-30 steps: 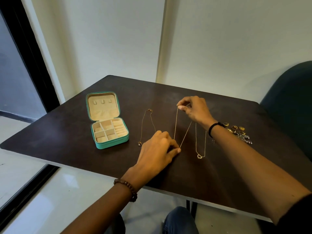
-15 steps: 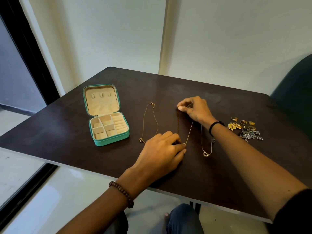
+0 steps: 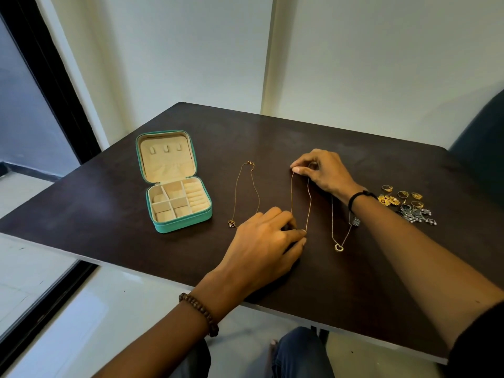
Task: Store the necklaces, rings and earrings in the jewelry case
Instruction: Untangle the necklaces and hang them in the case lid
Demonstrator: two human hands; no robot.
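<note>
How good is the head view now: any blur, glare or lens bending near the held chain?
Head view: sharp, no motion blur on the left hand or right hand; soft even light, no glare on the dark table; the held necklace is a thin faint line; wide-angle bending tilts the window frame at left; the earring pile is too small to separate.

Single head-worn wide-angle view, looking forward and down, close over the table (image 3: pixel 368 282)

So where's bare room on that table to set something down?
Bare tabletop lies left of the jewelry case and across the far strip behind it and the right hand. Crowded: from case to ring-and-earring pile, three necklaces and the left hand.
</note>
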